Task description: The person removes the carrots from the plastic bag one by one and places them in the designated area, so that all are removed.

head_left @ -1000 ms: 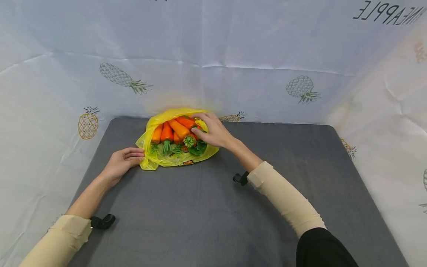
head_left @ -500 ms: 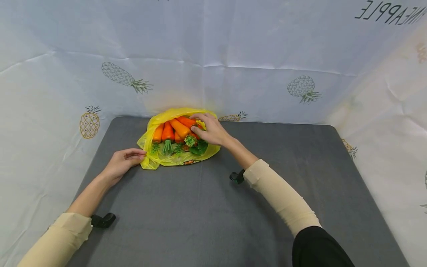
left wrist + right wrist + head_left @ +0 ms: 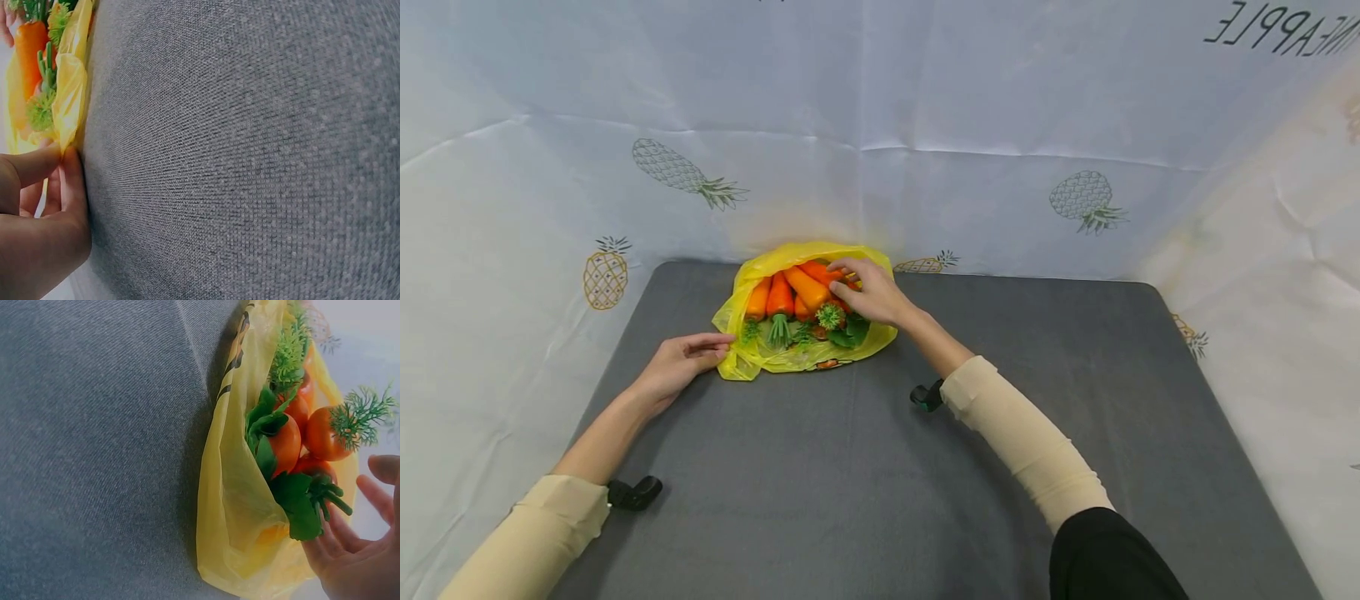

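Note:
A yellow plastic bag (image 3: 797,251) lies on its side at the back of the table, its mouth facing me. Inside are several orange carrots (image 3: 780,298) with green tops, and dark green leaves (image 3: 852,331) at the right. My left hand (image 3: 676,368) pinches the bag's left edge between thumb and fingers, as the left wrist view shows. At the right of the mouth, my right hand (image 3: 877,293) reaches over the carrots. In the right wrist view its fingers are spread, thumb apart, the fingertips partly hidden behind a leafy stem (image 3: 325,495).
The grey table (image 3: 880,475) extends in front of the bag and to its right. A white cloth (image 3: 955,100) printed with pineapples hangs behind and at both sides. Black wrist-worn devices (image 3: 635,493) stick out at both cuffs.
The right forearm and sleeve have shifted slightly left. The left hand keeps its pinch on the bag, and the bag and carrots look the same.

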Available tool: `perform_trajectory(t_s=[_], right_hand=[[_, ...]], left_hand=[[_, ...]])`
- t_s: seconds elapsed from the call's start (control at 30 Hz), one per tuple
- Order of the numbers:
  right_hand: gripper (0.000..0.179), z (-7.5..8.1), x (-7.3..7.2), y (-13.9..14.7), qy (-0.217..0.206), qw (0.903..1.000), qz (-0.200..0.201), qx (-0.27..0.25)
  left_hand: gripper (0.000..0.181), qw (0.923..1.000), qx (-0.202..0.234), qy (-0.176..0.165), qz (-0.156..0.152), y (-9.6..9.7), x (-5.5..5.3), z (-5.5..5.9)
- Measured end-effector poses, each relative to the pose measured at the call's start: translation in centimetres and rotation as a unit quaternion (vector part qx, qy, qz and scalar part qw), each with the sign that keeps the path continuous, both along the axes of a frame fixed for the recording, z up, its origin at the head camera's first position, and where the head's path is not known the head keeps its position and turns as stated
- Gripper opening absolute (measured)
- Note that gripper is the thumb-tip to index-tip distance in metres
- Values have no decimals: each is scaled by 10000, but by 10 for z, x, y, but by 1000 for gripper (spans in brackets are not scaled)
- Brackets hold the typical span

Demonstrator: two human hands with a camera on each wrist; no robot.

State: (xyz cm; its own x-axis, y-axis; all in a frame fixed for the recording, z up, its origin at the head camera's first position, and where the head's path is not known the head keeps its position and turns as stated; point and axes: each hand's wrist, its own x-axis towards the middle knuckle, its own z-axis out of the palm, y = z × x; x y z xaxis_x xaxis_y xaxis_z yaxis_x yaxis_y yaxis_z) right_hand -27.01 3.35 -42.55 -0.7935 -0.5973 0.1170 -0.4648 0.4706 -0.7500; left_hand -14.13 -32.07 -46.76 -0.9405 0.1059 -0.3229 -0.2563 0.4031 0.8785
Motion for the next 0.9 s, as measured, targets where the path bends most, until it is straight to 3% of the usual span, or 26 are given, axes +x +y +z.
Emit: perform_trajectory(t_s=[0.3, 0.53, 0.9], right_hand=[[41, -3, -3, -3, -222, 9997, -107, 43], [40, -4, -3, -5, -515, 9983, -264, 32], [37, -7, -3, -11, -501, 9973, -544, 16]], left_hand=[[57, 9981, 598, -72, 129, -4, -3, -5], [57, 9983, 543, -134, 148, -3, -3, -5], [59, 9971, 723, -142, 195, -6, -2, -8]])
